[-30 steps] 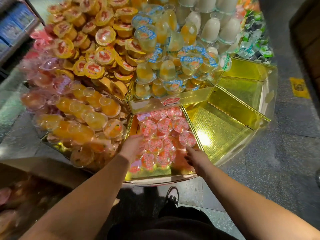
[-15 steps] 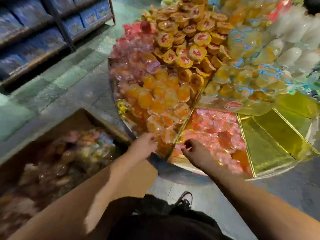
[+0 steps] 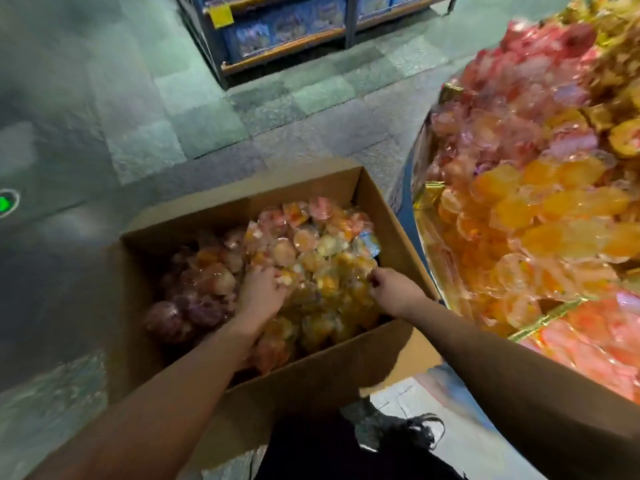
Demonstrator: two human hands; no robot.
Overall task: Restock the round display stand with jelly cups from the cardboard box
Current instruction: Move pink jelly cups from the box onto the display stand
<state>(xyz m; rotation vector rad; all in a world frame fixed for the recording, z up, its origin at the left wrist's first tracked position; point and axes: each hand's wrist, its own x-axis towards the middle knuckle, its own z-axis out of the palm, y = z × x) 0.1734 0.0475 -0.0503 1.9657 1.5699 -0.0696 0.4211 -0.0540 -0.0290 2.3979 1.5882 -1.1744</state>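
Note:
An open cardboard box point(image 3: 311, 372) stands on the floor in front of me, heaped with mixed jelly cups point(image 3: 311, 237) in pink, orange and purple. My left hand point(image 3: 259, 292) lies on the pile in the middle of the box, fingers spread over the cups. To the right of it my right hand point(image 3: 394, 292) reaches in near the box's right wall, fingers curled against a cup; blur hides whether it grips one. The round display stand point(image 3: 431, 194) with its gold rim fills the right side, piled with orange cups point(image 3: 540, 209) and pink cups point(image 3: 602, 337).
A blue shelf unit point(image 3: 287, 32) stands at the back across the grey tiled floor. My dark shoe point(image 3: 415, 431) sits between box and stand. A green floor marker point(image 3: 5, 202) glows at the far left.
Both hands have left the pink compartment of the stand and swung left and down into the cardboard box. My view has turned from the stand to the box.

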